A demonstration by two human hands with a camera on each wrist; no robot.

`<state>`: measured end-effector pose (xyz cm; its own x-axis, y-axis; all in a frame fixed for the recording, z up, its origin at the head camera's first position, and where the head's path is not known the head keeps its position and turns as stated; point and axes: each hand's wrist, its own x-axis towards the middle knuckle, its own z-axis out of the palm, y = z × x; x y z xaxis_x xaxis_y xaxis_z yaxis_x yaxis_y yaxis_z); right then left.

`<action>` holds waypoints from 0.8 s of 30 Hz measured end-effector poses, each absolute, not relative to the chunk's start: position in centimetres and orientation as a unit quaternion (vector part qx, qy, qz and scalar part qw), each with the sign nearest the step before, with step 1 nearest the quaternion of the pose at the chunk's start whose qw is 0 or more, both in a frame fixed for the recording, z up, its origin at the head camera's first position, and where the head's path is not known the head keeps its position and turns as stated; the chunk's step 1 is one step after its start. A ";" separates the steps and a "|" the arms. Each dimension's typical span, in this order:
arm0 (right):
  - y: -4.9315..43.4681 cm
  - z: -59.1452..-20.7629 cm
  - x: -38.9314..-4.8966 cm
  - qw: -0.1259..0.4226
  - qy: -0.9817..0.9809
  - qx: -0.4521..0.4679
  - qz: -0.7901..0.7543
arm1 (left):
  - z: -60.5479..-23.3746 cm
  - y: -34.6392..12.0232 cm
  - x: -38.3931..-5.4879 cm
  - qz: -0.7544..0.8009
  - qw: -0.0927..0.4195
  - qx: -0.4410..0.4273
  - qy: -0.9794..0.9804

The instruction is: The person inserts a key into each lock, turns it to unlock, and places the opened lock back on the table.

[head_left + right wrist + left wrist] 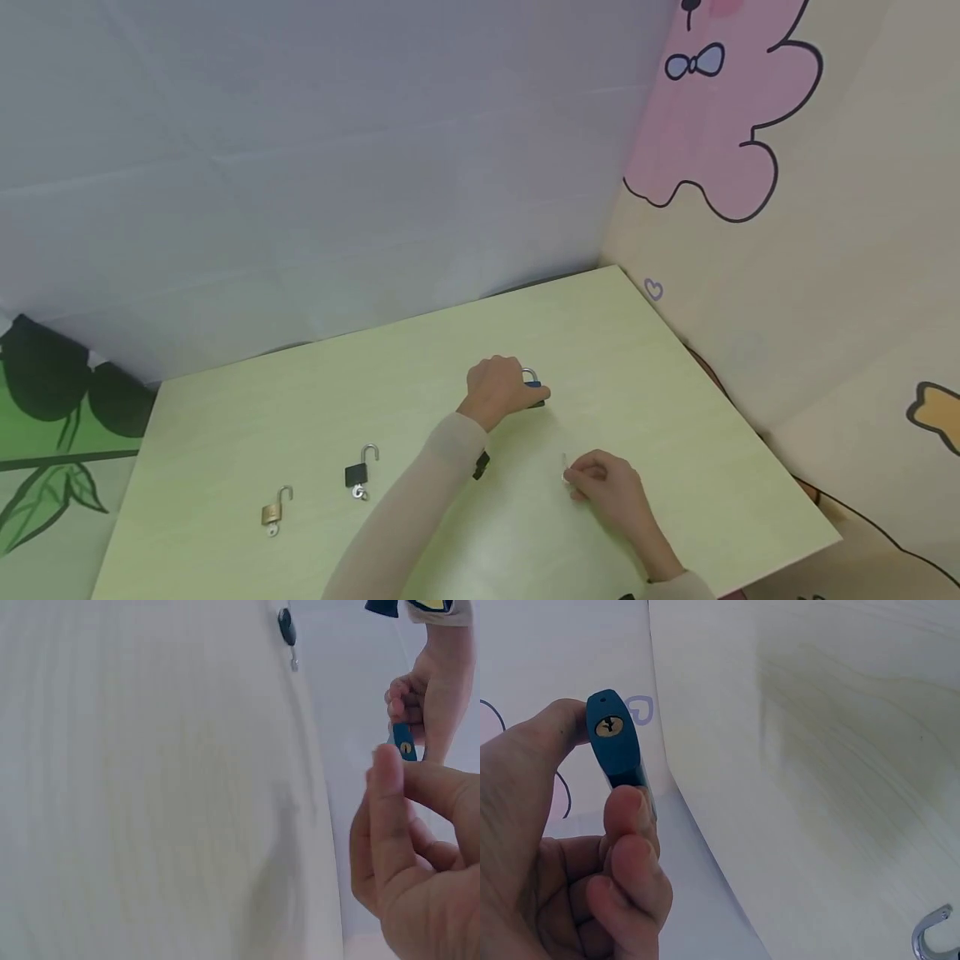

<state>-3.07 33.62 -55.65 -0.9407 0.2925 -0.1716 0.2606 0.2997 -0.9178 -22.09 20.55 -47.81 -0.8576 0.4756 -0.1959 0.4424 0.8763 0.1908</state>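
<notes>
My left hand (495,390) grips a blue padlock (533,386) by its body, above the far middle of the table. The left wrist view shows the brass keyhole (609,725) in its underside facing the camera, with nothing in it. Thumb and fingers pinch the padlock's sides. Nearer the front right, my right hand (611,493) pinches a small thin silver key (564,468) between thumb and forefinger, pointing away from me. In the right wrist view the fingers hide that key, and the padlock (403,741) appears beyond them. A gap separates the two hands.
On the left of the pale table (420,367) lie a black padlock (356,476) and a brass padlock (271,514), both with raised shackles and keys at their bottoms. A grey-white wall covering (337,183) stands behind; a decorated wall (825,275) flanks the right edge.
</notes>
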 end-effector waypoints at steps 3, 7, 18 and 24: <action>33.2 -55.4 -3.5 0.042 -0.773 -0.169 0.610 | -47.8 20.5 -22.0 0.072 0.117 0.241 0.961; 32.7 -55.0 -4.2 0.068 -0.745 -0.164 0.643 | -47.8 20.5 -21.8 0.074 0.116 0.244 0.960; 31.4 -54.3 -6.6 0.108 -0.706 -0.124 0.689 | -47.9 20.5 -21.3 0.082 0.107 0.247 0.960; 31.1 -53.7 -7.4 0.109 -0.697 -0.132 0.696 | -48.1 20.6 -21.0 0.081 0.109 0.248 0.959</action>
<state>-7.41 31.08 -53.71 -0.9414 0.3358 -0.0309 0.0311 -0.0048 -0.9995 -21.01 20.65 -48.06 -0.8529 0.4936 -0.1699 0.4582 0.8638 0.2096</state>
